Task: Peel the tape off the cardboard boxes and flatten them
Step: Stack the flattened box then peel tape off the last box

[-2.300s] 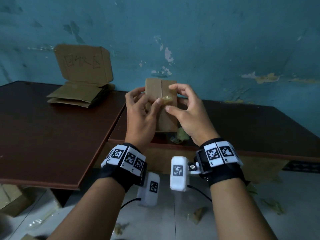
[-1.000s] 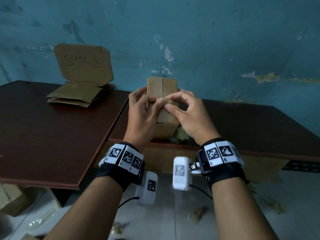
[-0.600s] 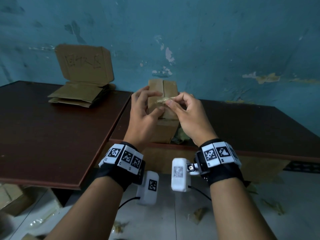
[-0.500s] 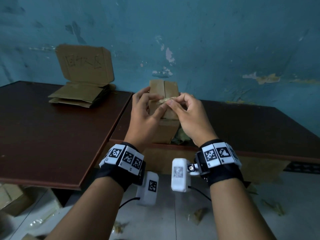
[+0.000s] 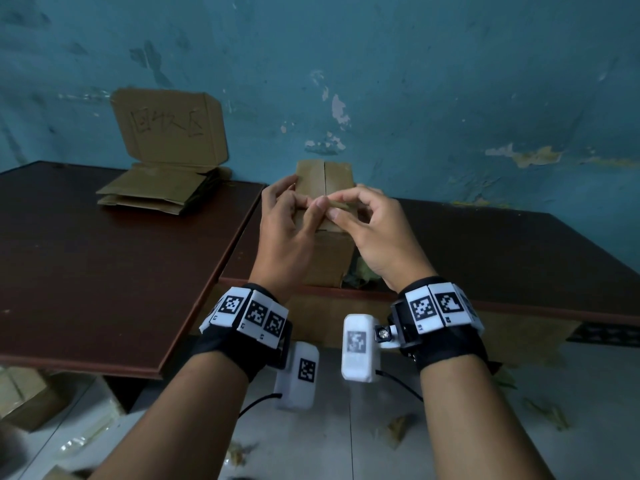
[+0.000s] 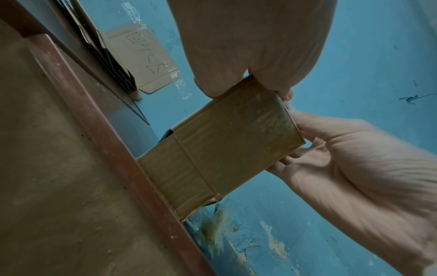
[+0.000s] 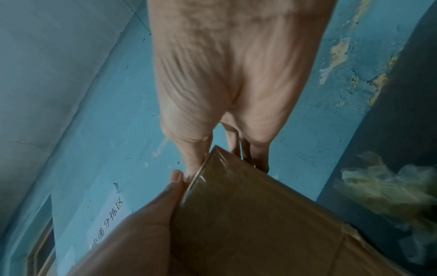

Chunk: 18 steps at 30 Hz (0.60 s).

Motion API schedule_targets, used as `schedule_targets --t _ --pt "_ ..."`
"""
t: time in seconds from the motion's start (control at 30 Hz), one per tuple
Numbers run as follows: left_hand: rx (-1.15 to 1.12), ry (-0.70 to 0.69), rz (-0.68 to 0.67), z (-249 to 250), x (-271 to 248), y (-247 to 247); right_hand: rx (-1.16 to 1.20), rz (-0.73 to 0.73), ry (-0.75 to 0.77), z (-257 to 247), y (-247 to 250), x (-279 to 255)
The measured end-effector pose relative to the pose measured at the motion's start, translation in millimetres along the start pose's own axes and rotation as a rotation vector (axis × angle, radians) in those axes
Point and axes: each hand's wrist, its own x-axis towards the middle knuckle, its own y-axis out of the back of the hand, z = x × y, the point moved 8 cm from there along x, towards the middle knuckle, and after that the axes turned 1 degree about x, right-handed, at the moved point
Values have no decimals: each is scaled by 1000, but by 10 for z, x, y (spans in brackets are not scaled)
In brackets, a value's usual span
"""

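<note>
A small brown cardboard box (image 5: 325,176) stands on the front edge of the right table (image 5: 502,254), its seamed face tilted toward me. My left hand (image 5: 298,200) grips the box's left side, thumb across the front. My right hand (image 5: 337,209) pinches a thin strip of tape (image 5: 346,203) on that face, next to the left thumb. In the left wrist view the left fingers (image 6: 236,56) clamp the box (image 6: 224,149) at its upper edge. The right wrist view shows glossy tape still covering the box (image 7: 248,214).
A pile of flattened cardboard (image 5: 156,192) lies at the back of the left table (image 5: 104,265), under an upright cardboard sign (image 5: 169,126). A wad of peeled tape (image 5: 360,275) sits beside the box. Boxes (image 5: 24,400) and tape scraps (image 5: 398,424) lie on the floor.
The box has come down from my hands to stand on the table edge. Both hands have shifted up its face, and my right fingers now pinch a lifted strip of tape.
</note>
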Motion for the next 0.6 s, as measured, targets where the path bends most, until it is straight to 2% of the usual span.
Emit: schedule_targets --t 0.1,0.33,0.6 --pt "-13 16 -14 16 -3 0 -72 -10 -25 11 -4 6" --pt "-236 79 -69 -1 -23 -11 -75 2 -56 46 13 -8" --pt "-185 68 -113 -3 -24 -47 -17 28 -49 81 34 -14"
